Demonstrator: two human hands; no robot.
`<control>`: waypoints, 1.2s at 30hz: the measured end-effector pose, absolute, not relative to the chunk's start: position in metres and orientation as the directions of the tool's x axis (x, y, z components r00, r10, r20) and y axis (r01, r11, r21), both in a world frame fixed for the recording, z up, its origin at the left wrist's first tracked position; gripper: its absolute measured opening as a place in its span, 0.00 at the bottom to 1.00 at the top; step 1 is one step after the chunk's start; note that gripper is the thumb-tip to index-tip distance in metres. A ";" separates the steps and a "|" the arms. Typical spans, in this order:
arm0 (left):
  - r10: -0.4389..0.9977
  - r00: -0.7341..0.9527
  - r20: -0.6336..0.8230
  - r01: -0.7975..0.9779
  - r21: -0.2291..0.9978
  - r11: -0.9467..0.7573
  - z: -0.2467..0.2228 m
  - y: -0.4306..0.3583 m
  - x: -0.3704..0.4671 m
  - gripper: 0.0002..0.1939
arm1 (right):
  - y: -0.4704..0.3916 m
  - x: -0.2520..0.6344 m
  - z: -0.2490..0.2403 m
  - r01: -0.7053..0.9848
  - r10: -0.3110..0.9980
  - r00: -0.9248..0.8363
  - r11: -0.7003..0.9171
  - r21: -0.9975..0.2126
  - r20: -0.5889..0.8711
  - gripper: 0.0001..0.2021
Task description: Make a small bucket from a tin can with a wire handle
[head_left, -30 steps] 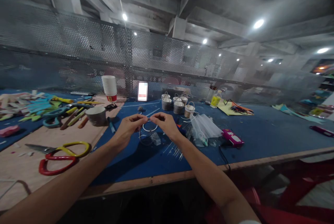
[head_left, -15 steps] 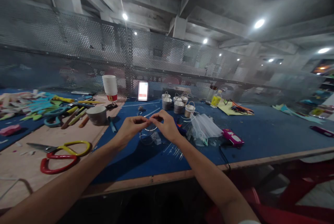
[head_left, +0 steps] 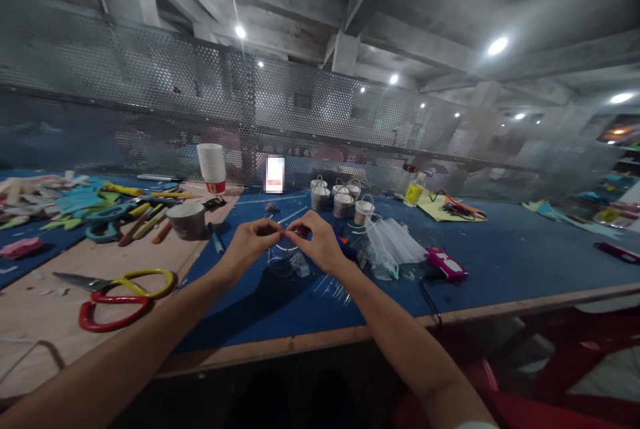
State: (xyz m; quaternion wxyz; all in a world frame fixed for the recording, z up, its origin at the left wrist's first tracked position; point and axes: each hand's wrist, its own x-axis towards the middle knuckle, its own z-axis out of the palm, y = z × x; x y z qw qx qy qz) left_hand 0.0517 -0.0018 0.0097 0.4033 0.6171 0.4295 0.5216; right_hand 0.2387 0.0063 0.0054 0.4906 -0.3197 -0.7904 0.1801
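My left hand (head_left: 253,244) and my right hand (head_left: 316,239) meet in front of me, fingertips pinched and nearly touching. Whatever they pinch is too small to make out. A thin white curved strand (head_left: 287,248) shows just below the fingertips; I cannot tell whether it is held or lies on the table. Beneath the hands is a crumpled clear plastic piece (head_left: 299,264). Several thin wire-like sticks (head_left: 336,288) lie near my right wrist. Behind the right hand stand several small grey buckets with handles (head_left: 343,204).
Red-and-yellow scissors (head_left: 117,296) lie on a board at the left, near a grey cup (head_left: 186,221) and stacked paper cups (head_left: 211,166). Clear plastic bags (head_left: 397,242) and a magenta device (head_left: 446,264) lie to the right. A yellow-labelled bottle (head_left: 414,190) stands behind.
Both hands stay almost in place, still pinching, with only a slight shift of the fingertips. The objects on the table have not moved.
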 end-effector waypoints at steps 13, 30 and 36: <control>0.976 0.106 0.191 0.045 0.979 -0.196 0.010 -0.003 0.050 0.11 | 0.004 0.240 0.008 0.352 0.661 -0.363 0.750 -0.561 0.656 0.06; 0.962 0.182 0.202 0.108 0.969 -0.224 0.004 0.002 0.047 0.11 | 0.006 0.240 0.006 0.420 0.671 -0.358 0.737 -0.530 0.650 0.07; 0.964 0.244 0.104 0.003 0.994 -0.108 0.010 -0.002 0.045 0.09 | 0.012 0.241 0.006 0.385 0.736 -0.298 0.675 -0.629 0.608 0.07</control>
